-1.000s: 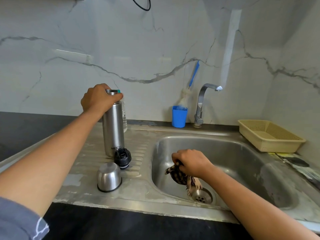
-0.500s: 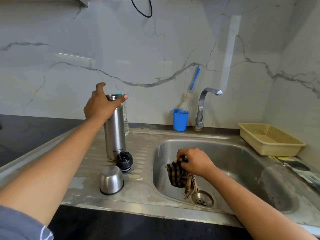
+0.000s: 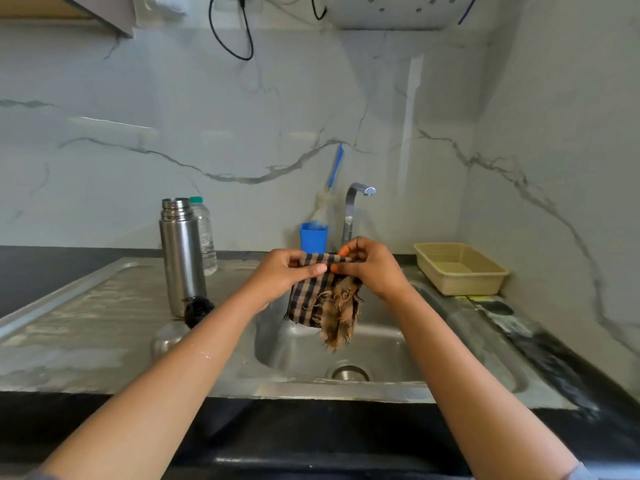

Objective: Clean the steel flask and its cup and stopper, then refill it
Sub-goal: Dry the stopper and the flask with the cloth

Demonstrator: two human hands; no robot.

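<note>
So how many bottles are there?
2: the steel flask stands on the drainboard left of the sink, and a clear plastic bottle stands right behind it, partly hidden.

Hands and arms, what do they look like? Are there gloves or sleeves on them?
No gloves. The left hand and right hand are bare, with no rings or watch that I can see. The left forearm and right forearm are bare too; the left one has tiny white flecks. A bit of grey-blue sleeve peeks in at the bottom right.
</note>
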